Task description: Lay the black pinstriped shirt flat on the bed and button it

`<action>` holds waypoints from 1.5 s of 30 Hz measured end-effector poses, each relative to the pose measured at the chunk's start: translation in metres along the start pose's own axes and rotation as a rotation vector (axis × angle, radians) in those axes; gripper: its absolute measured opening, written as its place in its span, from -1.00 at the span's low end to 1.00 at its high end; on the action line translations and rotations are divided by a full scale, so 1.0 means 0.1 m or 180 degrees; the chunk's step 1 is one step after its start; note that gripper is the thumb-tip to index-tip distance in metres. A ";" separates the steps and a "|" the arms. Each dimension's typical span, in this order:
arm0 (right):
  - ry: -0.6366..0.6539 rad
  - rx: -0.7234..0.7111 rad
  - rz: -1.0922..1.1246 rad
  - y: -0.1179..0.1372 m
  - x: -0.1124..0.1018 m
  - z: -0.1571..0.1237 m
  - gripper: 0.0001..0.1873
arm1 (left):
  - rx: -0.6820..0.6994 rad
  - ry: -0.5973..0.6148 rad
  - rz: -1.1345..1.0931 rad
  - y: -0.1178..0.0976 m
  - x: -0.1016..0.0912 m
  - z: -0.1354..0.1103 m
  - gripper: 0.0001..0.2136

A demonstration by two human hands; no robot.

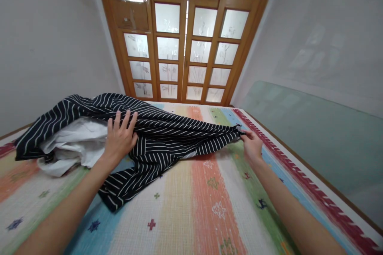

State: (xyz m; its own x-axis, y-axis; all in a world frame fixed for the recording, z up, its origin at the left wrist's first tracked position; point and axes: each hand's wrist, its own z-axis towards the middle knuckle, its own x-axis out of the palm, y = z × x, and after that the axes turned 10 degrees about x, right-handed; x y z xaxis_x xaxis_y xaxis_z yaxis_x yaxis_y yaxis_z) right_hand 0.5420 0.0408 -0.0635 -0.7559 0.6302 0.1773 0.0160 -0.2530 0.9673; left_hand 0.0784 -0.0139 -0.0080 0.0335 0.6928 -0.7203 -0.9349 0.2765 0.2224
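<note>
A striped mat (191,207) in many colours fills the lower frame. Across its middle lies the black striped garment (161,139), a white cloth (74,143) bunched under its left end. I judge the garment light, limp and loose, best taken by corners or hems. My left hand (119,137) rests flat on it at centre left, fingers spread, gripping nothing. My right hand (251,145), centre right, pinches the garment's far corner and pulls it taut.

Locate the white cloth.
In the head view, the crumpled white cloth lies left on the striped mat, under the black striped garment, beside the left hand.
</note>
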 end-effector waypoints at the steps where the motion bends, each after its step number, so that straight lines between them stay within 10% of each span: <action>1: -0.0169 -0.0031 0.0021 -0.02 -0.02 0.03 -0.79 | -0.0073 0.0016 -0.0012 0.04 0.01 -0.01 -0.39; 9: -0.0247 0.0413 -0.0371 -0.15 -0.09 0.09 -0.74 | 0.0006 -0.0335 -0.0435 0.17 0.10 0.01 -0.65; 16: 0.0378 0.0083 -0.1421 -0.15 -0.02 -0.04 -0.72 | 0.1587 -0.0576 -0.0767 -0.30 -0.22 0.13 -0.73; 23: 0.1552 -0.1353 -0.2356 0.00 0.13 -0.42 -0.66 | 0.2619 0.0166 -0.1609 -1.08 -0.16 -0.08 -0.78; 30: 0.3860 -0.2024 -0.2994 -0.04 0.19 -0.94 -0.49 | 0.2146 0.1070 -0.1679 -1.20 0.08 -0.29 -0.81; 37: 0.3110 -0.2312 -0.2995 -0.16 0.19 -0.88 -0.81 | 0.1534 0.1273 -0.1203 -1.06 0.12 -0.27 -0.64; 45: 0.2830 -0.2814 -0.3761 -0.14 0.21 -0.93 -0.74 | 0.1002 0.1290 -0.0710 -0.94 0.11 -0.23 -0.61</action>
State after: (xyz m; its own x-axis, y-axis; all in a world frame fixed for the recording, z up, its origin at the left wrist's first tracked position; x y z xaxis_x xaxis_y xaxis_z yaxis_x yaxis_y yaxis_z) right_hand 0.4652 -0.0111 -0.0902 -0.1992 0.2673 -0.9428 -0.8782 -0.4756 0.0507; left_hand 0.1586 -0.0472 -0.0519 0.0221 0.3005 -0.9535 -0.7681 0.6156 0.1762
